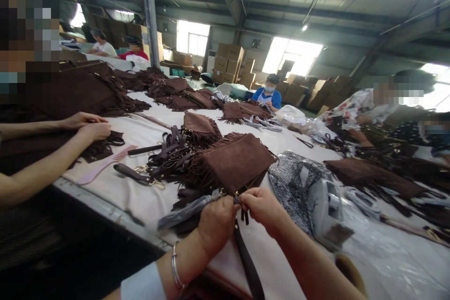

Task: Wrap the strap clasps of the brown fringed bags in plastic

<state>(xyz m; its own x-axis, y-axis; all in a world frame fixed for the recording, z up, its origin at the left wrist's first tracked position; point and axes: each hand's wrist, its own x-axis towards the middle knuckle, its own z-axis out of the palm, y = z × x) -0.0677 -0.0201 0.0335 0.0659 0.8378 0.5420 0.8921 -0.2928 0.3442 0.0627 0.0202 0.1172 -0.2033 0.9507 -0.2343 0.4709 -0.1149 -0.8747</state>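
At the near edge of a brown fringed bag (242,157), both hands meet beside its gold-coloured rings. My left hand (216,220), with a silver bangle at the wrist, is closed on a strap wrapped in grey plastic (186,211). My right hand (263,208) pinches against the left fingertips; what lies between its fingers is too small to make out. Short dark ends poke out under the fingers. A dark strap (248,262) hangs below the hands toward the table edge. Left of the bag, wrist straps (172,154) with gold clasps lie in a heap.
A pink comb (107,164) lies near another person's hands (87,126) at left. Fringed bags (186,93) are piled farther back on the white-covered table (130,197). To the right are a black-and-white patterned bag (295,187), a clear container (328,215) and plastic film (397,253). Other people sit around.
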